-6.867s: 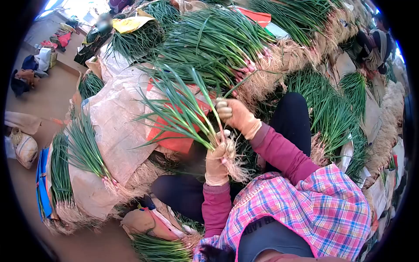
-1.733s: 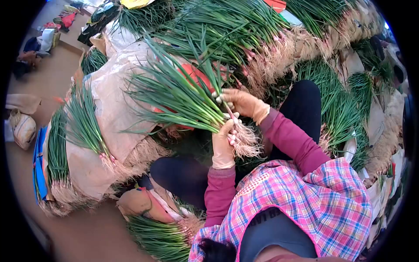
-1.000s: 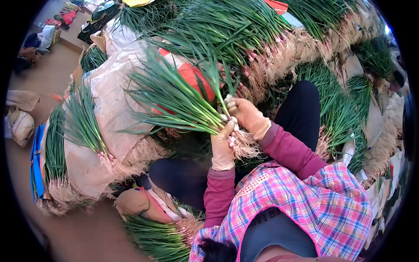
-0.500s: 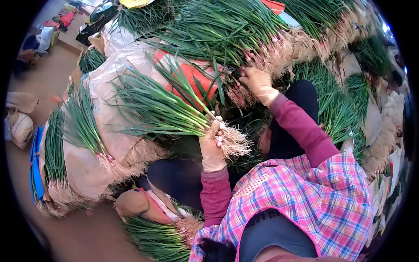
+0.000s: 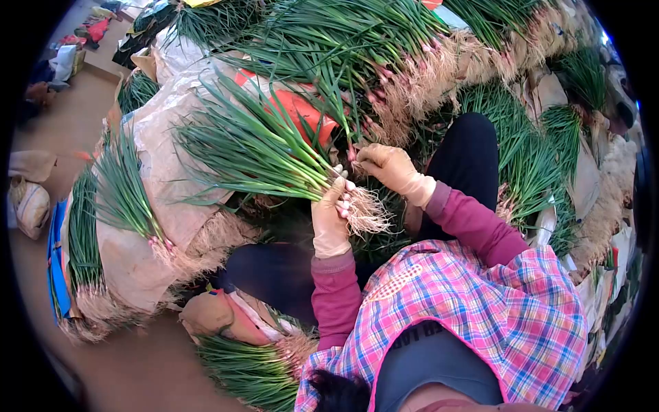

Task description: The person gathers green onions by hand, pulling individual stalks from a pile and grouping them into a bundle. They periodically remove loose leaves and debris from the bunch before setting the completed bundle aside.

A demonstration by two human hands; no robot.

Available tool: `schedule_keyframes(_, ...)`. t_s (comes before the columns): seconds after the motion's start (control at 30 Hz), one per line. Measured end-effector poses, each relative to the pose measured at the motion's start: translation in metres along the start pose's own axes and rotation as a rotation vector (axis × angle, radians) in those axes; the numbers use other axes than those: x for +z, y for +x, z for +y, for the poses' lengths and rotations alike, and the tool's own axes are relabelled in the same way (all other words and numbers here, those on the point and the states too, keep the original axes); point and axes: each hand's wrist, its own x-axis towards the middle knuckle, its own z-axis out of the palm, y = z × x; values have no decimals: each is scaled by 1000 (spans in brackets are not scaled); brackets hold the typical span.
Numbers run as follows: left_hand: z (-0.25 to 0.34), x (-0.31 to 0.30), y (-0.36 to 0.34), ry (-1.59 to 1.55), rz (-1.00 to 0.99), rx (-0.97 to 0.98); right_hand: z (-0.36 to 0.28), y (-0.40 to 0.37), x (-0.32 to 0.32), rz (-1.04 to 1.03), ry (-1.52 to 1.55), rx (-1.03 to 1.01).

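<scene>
My left hand (image 5: 329, 220), in a thin pale glove, is closed round a bunch of green garlic (image 5: 274, 161) just above its small white-pink bulbs. The long leaves fan out to the upper left, and the stringy roots hang to the right. My right hand (image 5: 395, 170), gloved the same way, pinches a thin green garlic stalk (image 5: 349, 134) at its reddish base, close beside the held bunch. Behind it lies a large heap of green garlic (image 5: 343, 41), its pink bulbs and pale roots facing me.
Plastic-covered stacks (image 5: 171, 185) with smaller bunches stand at the left. A red-orange sheet (image 5: 302, 113) shows under the leaves. More green garlic (image 5: 515, 151) lies at my right, and another bundle (image 5: 247, 371) by my left leg. Brown floor (image 5: 137, 371) extends at lower left.
My right hand has moved from the heap down and left towards the held bunch, bringing a thin stalk with it. My left hand and its bunch have barely shifted.
</scene>
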Motion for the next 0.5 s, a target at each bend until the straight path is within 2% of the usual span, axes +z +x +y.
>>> schedule_keyframes(0.07,-4,-6,2,20,-12,14,-9,0,-4,-29,79,-36)
schedule_keyframes(0.17,-1,-6,2,14,-39,26,-4,-2,-6,-110,257,23)
schedule_keyframes(0.23,2,-5,0,50,-97,22,-6,-11,-3,-274,233,-86)
schedule_keyframes(0.27,2,-3,-1,48,-44,-10,-3,-15,-10,-456,-10,8)
schedule_keyframes(0.3,1,-4,-4,56,-45,-13,-5,-10,-17,-532,-230,132)
schedule_keyframes(0.37,3,-4,-5,34,-59,-5,18,-7,-13,146,-207,164)
schedule_keyframes(0.4,4,-4,-2,30,-57,6,31,3,-14,317,-94,-84)
schedule_keyframes(0.43,2,-5,-3,51,-63,9,18,12,-17,310,-90,-81)
schedule_keyframes(0.5,-2,-6,-8,117,-100,-13,-11,20,-15,-139,655,468)
